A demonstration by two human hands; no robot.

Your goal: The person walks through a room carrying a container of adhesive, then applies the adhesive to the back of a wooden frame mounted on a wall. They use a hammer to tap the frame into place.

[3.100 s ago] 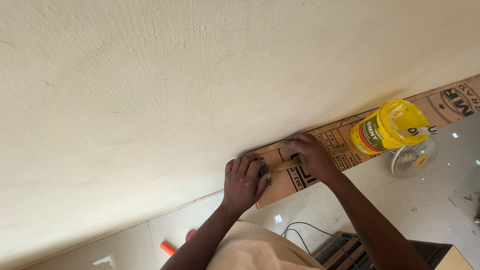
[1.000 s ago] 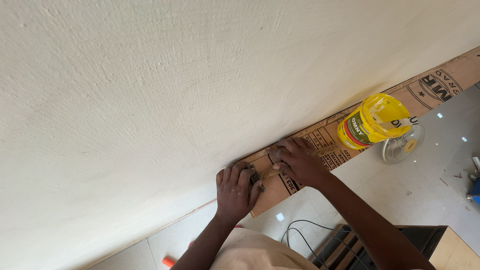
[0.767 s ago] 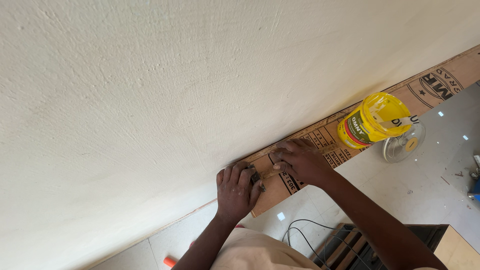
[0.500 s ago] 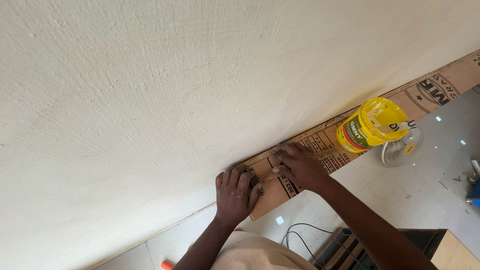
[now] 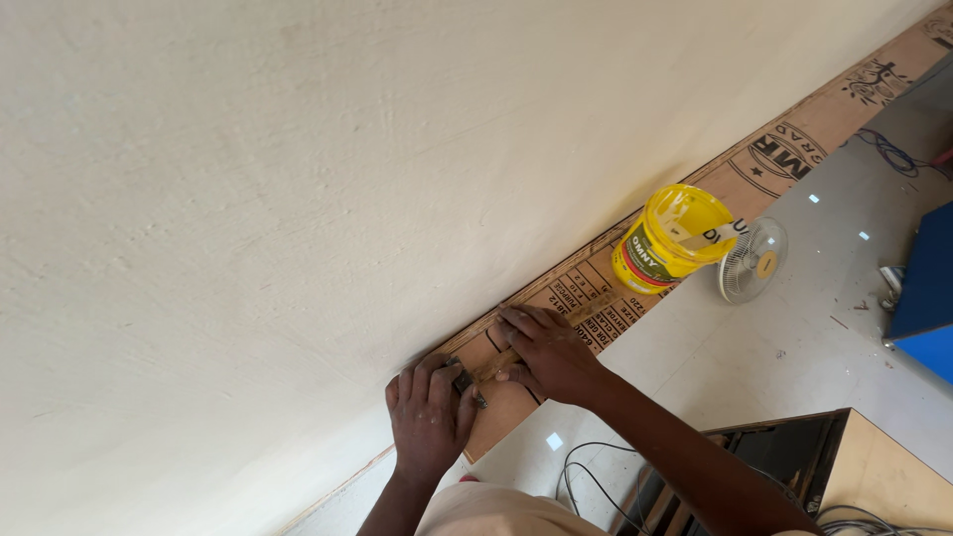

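Two hands pressing a small wooden-handled tool against a printed brown plywood strip at the wall's foot.

From the head camera: the left hand (image 5: 429,422) is lying flat, fingers released, by the tool's (image 5: 483,373) metal end, while the right hand (image 5: 549,352) is clenching its handle on the strip (image 5: 596,288); a yellow plastic bucket (image 5: 667,240) and small white fan (image 5: 751,260) are standing nearby.

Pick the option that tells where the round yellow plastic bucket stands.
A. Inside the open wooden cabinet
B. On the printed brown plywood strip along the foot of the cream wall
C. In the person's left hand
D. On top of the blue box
B: the round yellow plastic bucket sits on the printed brown plywood strip against the cream wall, beside a small white fan.
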